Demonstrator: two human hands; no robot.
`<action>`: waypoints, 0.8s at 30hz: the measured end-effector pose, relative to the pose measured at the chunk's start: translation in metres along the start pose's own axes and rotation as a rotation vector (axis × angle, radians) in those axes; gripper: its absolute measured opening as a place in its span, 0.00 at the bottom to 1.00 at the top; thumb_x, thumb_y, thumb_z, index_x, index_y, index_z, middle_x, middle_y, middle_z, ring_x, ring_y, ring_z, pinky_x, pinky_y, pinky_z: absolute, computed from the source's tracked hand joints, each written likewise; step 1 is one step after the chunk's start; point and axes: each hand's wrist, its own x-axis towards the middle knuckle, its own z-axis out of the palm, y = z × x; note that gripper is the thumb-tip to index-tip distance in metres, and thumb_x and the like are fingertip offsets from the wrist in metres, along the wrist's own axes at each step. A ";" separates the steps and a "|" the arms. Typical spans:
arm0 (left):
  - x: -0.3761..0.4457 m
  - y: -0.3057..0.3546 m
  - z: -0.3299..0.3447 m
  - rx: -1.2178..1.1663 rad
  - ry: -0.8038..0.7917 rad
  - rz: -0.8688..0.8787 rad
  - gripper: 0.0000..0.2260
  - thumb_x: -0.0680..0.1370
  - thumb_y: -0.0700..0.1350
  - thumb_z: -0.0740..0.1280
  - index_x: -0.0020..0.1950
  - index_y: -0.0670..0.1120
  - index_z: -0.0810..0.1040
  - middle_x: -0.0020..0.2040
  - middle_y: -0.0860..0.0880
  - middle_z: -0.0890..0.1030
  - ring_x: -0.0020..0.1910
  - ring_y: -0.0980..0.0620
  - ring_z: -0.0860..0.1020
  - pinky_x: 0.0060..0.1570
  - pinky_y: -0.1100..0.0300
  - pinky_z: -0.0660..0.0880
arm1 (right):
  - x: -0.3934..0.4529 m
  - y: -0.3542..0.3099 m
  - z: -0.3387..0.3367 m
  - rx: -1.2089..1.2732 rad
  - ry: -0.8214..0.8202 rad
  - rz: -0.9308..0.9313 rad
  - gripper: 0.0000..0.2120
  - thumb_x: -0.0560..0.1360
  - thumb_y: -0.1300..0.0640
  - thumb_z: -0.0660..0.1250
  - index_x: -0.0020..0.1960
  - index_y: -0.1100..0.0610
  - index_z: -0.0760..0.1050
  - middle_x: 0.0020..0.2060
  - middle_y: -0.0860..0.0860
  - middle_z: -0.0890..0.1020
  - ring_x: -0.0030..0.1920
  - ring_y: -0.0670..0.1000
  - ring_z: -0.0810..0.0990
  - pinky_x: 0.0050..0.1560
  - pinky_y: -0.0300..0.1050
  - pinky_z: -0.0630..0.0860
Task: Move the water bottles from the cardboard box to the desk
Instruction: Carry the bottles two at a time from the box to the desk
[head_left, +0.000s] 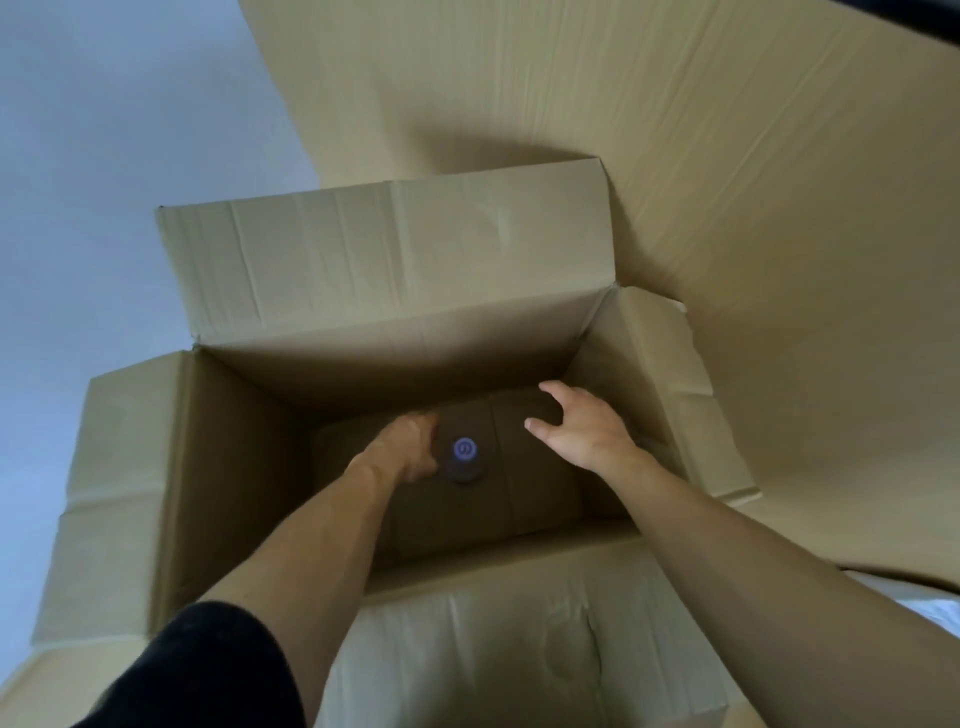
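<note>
1. Cardboard box (249, 441) stands open; one water bottle (464, 451) stands upright on its bottom.
2. Left hand (413, 447) curls its fingers (423, 427) against the bottle.
3. Right hand (582, 423) hovers beside it, fingers (553, 391) spread, holding nothing.

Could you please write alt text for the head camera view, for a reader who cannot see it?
A person's left hand grips a water bottle with a blue cap deep inside an open cardboard box, while the right hand hovers open beside it.
</note>
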 end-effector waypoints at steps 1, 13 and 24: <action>-0.008 -0.015 0.001 0.061 -0.032 -0.059 0.24 0.77 0.46 0.73 0.71 0.44 0.73 0.67 0.44 0.77 0.65 0.44 0.77 0.63 0.55 0.74 | 0.002 -0.002 0.002 0.001 -0.005 -0.001 0.31 0.80 0.40 0.64 0.79 0.46 0.60 0.75 0.52 0.68 0.73 0.57 0.69 0.71 0.56 0.69; -0.065 -0.103 0.024 0.390 -0.326 -0.278 0.21 0.82 0.48 0.66 0.74 0.43 0.71 0.72 0.43 0.74 0.70 0.44 0.74 0.67 0.52 0.74 | 0.013 -0.029 0.026 -0.003 -0.064 -0.008 0.31 0.79 0.40 0.65 0.79 0.45 0.60 0.76 0.53 0.67 0.75 0.58 0.67 0.73 0.57 0.68; -0.030 -0.066 -0.003 0.197 -0.093 -0.241 0.19 0.78 0.49 0.70 0.67 0.42 0.75 0.63 0.43 0.79 0.61 0.43 0.80 0.55 0.53 0.78 | 0.016 -0.036 0.038 -0.057 -0.110 -0.028 0.31 0.80 0.44 0.67 0.79 0.46 0.60 0.77 0.52 0.66 0.76 0.57 0.66 0.73 0.54 0.68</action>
